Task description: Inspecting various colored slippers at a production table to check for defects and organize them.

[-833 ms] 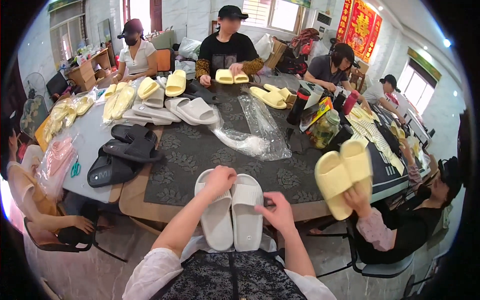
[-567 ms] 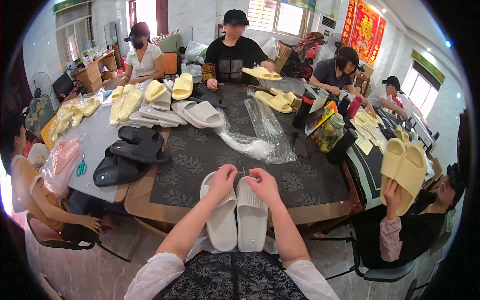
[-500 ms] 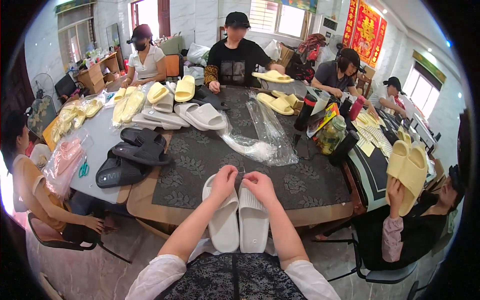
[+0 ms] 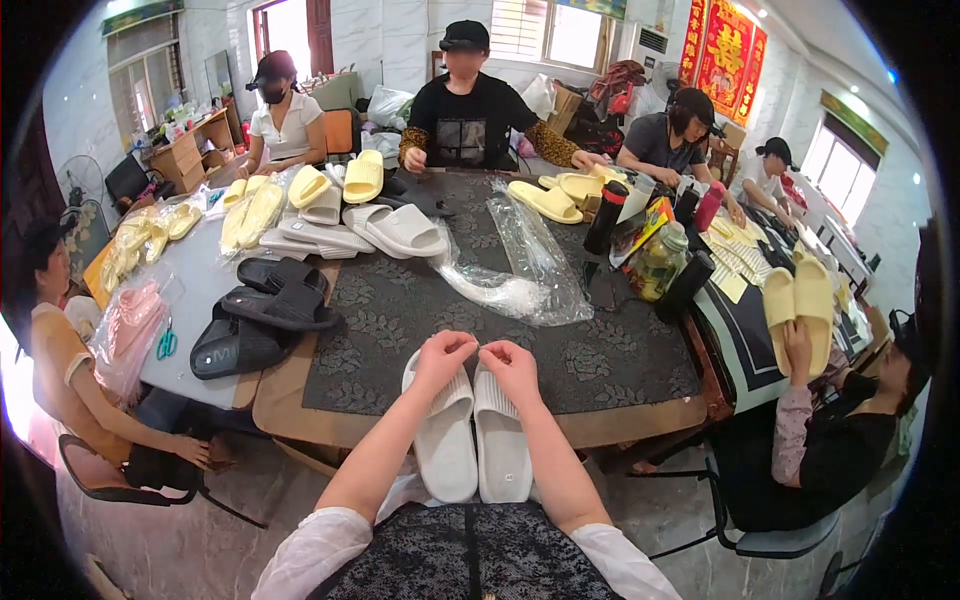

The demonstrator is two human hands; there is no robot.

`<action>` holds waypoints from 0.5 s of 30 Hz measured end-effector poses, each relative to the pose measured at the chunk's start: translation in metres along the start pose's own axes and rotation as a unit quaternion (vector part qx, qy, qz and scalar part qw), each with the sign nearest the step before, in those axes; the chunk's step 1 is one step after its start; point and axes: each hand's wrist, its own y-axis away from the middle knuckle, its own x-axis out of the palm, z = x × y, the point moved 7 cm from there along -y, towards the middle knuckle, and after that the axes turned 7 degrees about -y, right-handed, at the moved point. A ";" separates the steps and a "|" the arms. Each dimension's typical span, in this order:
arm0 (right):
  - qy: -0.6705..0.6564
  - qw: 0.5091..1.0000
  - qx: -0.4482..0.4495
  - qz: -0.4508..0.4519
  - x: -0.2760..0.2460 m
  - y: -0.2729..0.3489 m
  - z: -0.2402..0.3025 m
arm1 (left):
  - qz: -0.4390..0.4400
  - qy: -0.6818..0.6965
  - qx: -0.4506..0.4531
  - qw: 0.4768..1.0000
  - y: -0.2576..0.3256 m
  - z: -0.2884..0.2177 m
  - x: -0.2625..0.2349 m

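Note:
A pair of light grey slide slippers lies side by side at the near edge of the table, the left slipper (image 4: 446, 460) against the right slipper (image 4: 505, 455), heels toward me. My left hand (image 4: 442, 362) is closed in a pinch above the front of the left one. Over the other slipper's front, my right hand (image 4: 510, 370) pinches too, its fingertips almost meeting the left ones. Whatever sits between the fingertips is too small to make out. Both hands partly hide the slippers' straps and toes.
Beyond my hands lies a clear plastic bag (image 4: 520, 300) on the dark patterned mat (image 4: 390, 310). Black slides (image 4: 245, 335), more grey slides (image 4: 400, 230) and teal scissors (image 4: 166, 342) are at left. A glass jar (image 4: 660, 262) and dark bottles (image 4: 605, 218) stand right. Several co-workers sit around.
My fingertips have come closer together over the slippers. Across the table, a person has set a yellow slide down. The person at right has shifted the yellow pair they hold.

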 end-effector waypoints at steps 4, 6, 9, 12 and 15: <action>0.013 1.000 -0.007 -0.002 -0.001 0.000 -0.004 | 0.020 -0.027 0.045 0.998 0.003 -0.008 0.004; 0.028 1.000 -0.008 -0.005 0.001 0.002 0.003 | 0.005 -0.022 0.046 0.999 0.003 -0.008 0.000; 0.046 0.999 -0.010 -0.012 -0.001 0.003 0.004 | -0.056 -0.004 -0.005 0.998 0.001 -0.001 -0.010; 0.040 0.999 -0.020 -0.018 -0.002 0.000 -0.002 | 0.002 0.037 -0.037 0.999 0.001 0.003 -0.002; 0.027 0.999 -0.022 -0.026 -0.004 0.000 -0.005 | 0.019 -0.081 0.048 0.995 0.004 -0.016 0.002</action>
